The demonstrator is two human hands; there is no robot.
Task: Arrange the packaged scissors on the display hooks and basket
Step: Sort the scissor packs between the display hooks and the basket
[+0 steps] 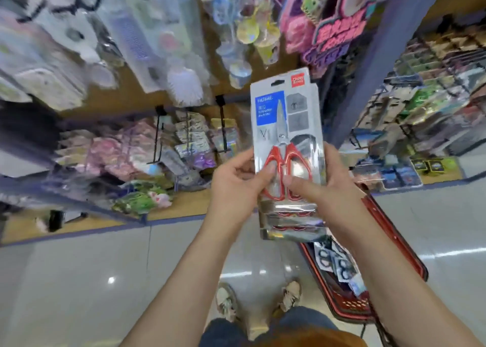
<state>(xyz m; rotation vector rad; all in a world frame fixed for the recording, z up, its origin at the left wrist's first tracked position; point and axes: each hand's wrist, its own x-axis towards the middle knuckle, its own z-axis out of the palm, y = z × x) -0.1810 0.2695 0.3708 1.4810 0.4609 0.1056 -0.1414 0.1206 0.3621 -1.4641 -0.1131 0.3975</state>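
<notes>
At centre frame, left hand and right hand each close their grip on a stack of packaged scissors, red basket at lower right.

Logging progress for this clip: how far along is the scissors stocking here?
Nothing visibly hung yet. In hand: both the left hand and right hand grip a stack of packaged scissors, red handles showing, held in front of the shelves. Left: the empty black hooks and more packs in the red basket.
</notes>
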